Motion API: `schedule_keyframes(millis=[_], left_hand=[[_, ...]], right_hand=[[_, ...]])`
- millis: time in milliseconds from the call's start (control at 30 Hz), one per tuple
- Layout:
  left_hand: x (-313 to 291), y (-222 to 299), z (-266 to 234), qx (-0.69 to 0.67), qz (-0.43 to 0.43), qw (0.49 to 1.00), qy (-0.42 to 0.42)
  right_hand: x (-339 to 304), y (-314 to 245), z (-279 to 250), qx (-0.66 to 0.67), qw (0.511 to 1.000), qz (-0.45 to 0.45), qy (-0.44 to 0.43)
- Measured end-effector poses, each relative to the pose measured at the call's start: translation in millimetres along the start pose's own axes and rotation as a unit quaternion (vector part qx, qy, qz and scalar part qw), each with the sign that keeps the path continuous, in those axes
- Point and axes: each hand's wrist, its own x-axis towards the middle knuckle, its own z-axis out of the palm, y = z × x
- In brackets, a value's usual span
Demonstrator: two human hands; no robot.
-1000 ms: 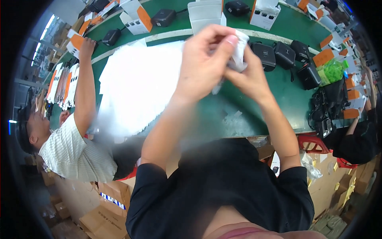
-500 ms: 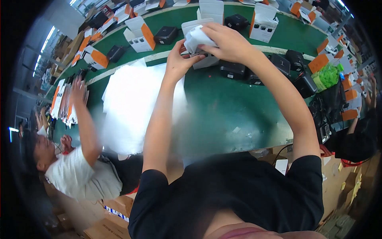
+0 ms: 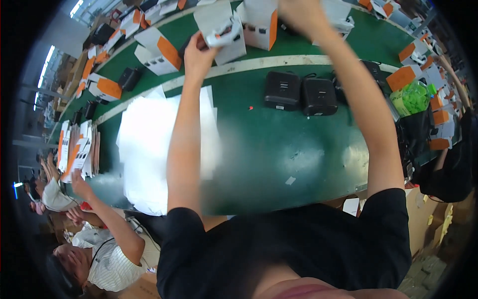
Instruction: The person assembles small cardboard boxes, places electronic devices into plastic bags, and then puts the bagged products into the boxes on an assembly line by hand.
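Observation:
My left hand (image 3: pixel 198 57) grips the left side of a white box (image 3: pixel 231 51) with a raised flap, at the far side of the green table. A crumpled white wrapped packet (image 3: pixel 224 34) sits at the mouth of this box, against my thumb. My right hand (image 3: pixel 303 17) is stretched out to the top edge of the picture, smeared by motion, with its fingers hard to make out. Next to it on the left stands an open white and orange box (image 3: pixel 259 30). Nearer me lie two black zipped cases (image 3: pixel 282 89), side by side.
White sheets (image 3: pixel 149 134) lie piled at left, beside a stack of flattened cartons (image 3: pixel 79 152) where a co-worker's hand (image 3: pixel 80 185) is. More open boxes (image 3: pixel 157 54) line the far strip. A green bag (image 3: pixel 412 98) and cables are on the right.
My hands have parted: the left stays at the box with the wrapped packet, the right has moved away up and right. The view has shifted. The co-worker at left has leaned back.

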Motion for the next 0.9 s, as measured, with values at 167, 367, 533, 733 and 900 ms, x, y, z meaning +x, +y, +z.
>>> schedule_keyframes(millis=[167, 367, 533, 733, 900], left_hand=[[36, -11, 1, 0.037, 0.025, 0.998, -0.054], [-45, 44, -66, 0.082, 0.009, 0.995, 0.062], [-155, 59, -93, 0.338, -0.154, 0.928, 0.010], [-178, 41, -96, 0.377, -0.078, 0.923, 0.008], [-186, 42, -101, 0.357, -0.112, 0.927, -0.017]], right_hand=[[31, 151, 33, -0.265, 0.918, 0.202, -0.215], [37, 184, 33, -0.219, 0.865, 0.243, -0.380], [49, 181, 43, -0.259, 0.870, 0.224, -0.355], [58, 170, -28, -0.332, 0.885, 0.122, -0.302], [24, 80, -113, -0.257, 0.951, 0.066, -0.160]])
